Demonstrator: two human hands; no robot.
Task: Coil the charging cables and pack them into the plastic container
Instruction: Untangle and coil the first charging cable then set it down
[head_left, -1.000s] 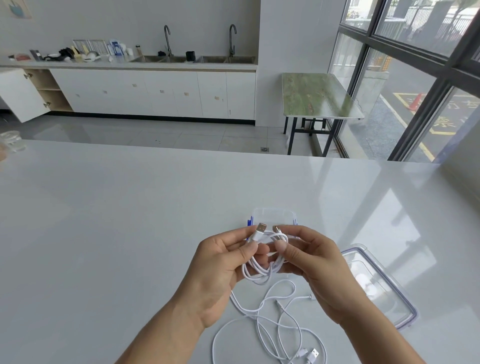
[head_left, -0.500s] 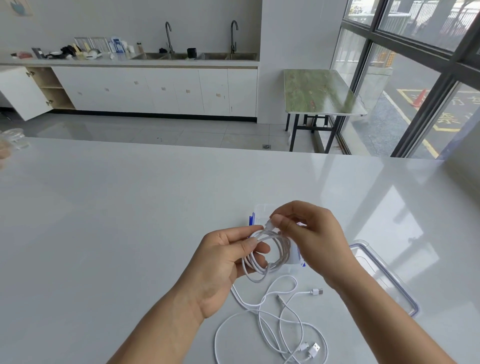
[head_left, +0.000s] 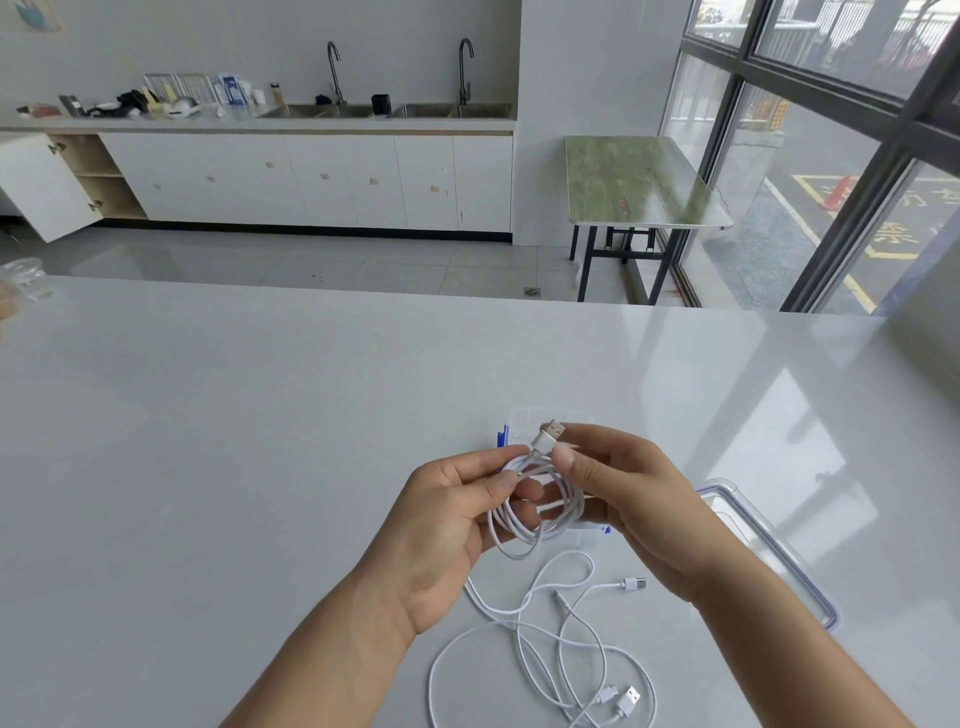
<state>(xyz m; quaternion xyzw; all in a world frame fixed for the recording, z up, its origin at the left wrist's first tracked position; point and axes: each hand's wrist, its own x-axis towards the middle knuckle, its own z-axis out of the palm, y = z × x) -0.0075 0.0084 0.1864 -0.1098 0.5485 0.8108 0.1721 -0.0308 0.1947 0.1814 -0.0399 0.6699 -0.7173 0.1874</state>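
My left hand has a tight grip on the coil, held above the box. My right hand pinches its plug. More cables lie loose on the surface.

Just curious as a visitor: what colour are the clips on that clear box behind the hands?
Blue; the plastic container has a blue clip, clearest in the head view.

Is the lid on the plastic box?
No, the lid lies flat on the table, right of the box.
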